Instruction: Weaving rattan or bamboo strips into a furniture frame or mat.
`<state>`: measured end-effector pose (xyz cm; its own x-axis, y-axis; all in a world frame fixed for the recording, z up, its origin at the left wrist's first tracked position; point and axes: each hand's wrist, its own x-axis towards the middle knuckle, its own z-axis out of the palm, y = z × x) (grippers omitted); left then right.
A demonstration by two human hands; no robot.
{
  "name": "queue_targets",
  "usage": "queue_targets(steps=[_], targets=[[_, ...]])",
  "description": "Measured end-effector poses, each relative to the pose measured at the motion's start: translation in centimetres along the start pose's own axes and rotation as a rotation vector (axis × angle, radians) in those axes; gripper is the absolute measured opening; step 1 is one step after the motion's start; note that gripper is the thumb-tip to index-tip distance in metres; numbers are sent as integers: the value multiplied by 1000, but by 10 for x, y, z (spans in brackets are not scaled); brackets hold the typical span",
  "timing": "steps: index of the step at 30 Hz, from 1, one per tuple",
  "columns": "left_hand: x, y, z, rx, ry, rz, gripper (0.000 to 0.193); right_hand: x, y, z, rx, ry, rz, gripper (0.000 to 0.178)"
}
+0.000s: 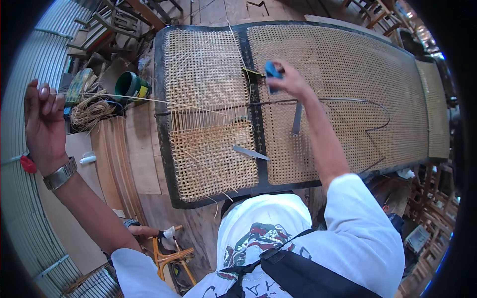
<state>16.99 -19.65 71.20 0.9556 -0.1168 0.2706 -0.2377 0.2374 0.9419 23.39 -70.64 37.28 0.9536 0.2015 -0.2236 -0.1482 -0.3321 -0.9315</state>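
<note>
Raised at the far left, my left hand (45, 119) pinches a pale cane strand (130, 98) between thumb and fingers. The strand stretches taut across to the woven cane panel (203, 64) in a dark frame (166, 149). A band of the panel around its middle shows loose parallel strands. Over the larger cane panel (357, 74) on the right, my right hand (293, 82) is closed around a blue object (273, 77) of a kind I cannot make out. Just left of it, a yellow-green piece (252, 72) lies by the frame's crossbar.
Two flat grey blades (251, 153) (296, 119) and a thin dark bent rod (343, 100) lie on the panels. A green bucket (130, 85) and a bundle of cane strands (92, 111) stand left. Wooden chair frames (117, 25) crowd the back left; an orange frame (171, 258) is nearer me.
</note>
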Motion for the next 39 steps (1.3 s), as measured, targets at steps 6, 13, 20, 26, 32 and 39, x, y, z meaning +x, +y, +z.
queue_targets(steps=[6, 13, 20, 26, 32, 39], targets=[[31, -9, 49, -128, -118, 42, 25, -107, 48, 91, -433, -210, -320, 100], [21, -21, 159, -247, -414, 176, 23, -76, 56, 131, -548, 302, -26, 21], [22, -231, 200, 228, -235, -43, 39, -152, 41, -49, -340, 559, -182, 25], [-50, -339, 416, 466, -842, -153, 44, -287, -29, -183, -37, 666, -270, 30], [-45, -254, 327, 141, -657, -192, 30, -431, -2, -374, -585, 1089, -2, 33], [-107, -103, -55, -932, 83, 201, 18, -392, 134, -445, -848, 1267, 477, 52]])
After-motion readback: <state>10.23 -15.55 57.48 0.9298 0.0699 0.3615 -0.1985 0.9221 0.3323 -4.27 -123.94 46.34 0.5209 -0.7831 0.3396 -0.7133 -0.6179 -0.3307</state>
